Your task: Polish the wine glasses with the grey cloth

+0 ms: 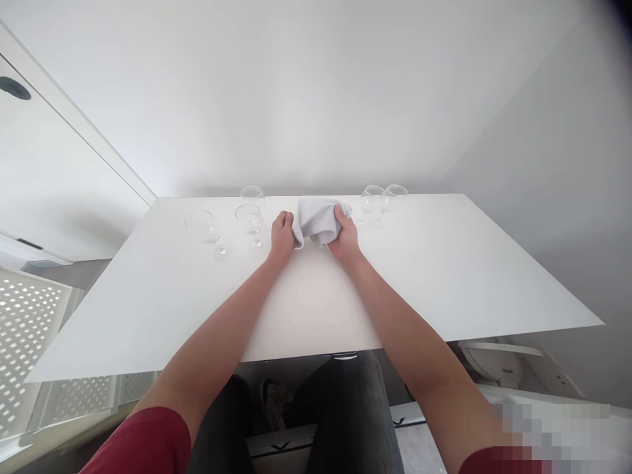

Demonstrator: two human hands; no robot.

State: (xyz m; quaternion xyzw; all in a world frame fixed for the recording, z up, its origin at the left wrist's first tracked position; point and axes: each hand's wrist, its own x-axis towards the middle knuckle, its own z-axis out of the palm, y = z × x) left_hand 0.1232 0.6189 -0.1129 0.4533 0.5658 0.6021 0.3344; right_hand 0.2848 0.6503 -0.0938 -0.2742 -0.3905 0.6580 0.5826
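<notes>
- Broadly, a white table [444, 283] fills the middle of the view, its far edge against a plain pale wall [316, 99].
- A white panel [24, 342] with small holes stands low at the near left, beside the table's left edge.
- Dark trousers [345, 408] show under the near edge of the table, with red sleeves at both bottom corners.
- Both bare forearms reach from the near edge towards the far middle of the table.
- A grey-white cloth [316, 220] lies bunched on the table near its far edge, at the middle, between the two hands.
- The right hand [345, 237] is closed on the cloth's right end, fingers curled over the top.
- The left hand [282, 232] is curled into a loose fist, gripping the cloth's left edge.
- Whether anything sits inside the cloth cannot be told.
- A left glass [203, 227], stemmed and clear, stands well left of the hands.
- A middle glass [248, 219] stands just left of the left hand, apart from it.
- A far glass [251, 193] stands behind the middle glass, at the far edge.
- A right pair [382, 195] of stemmed glasses stands close together at the far edge, just right of the cloth.
</notes>
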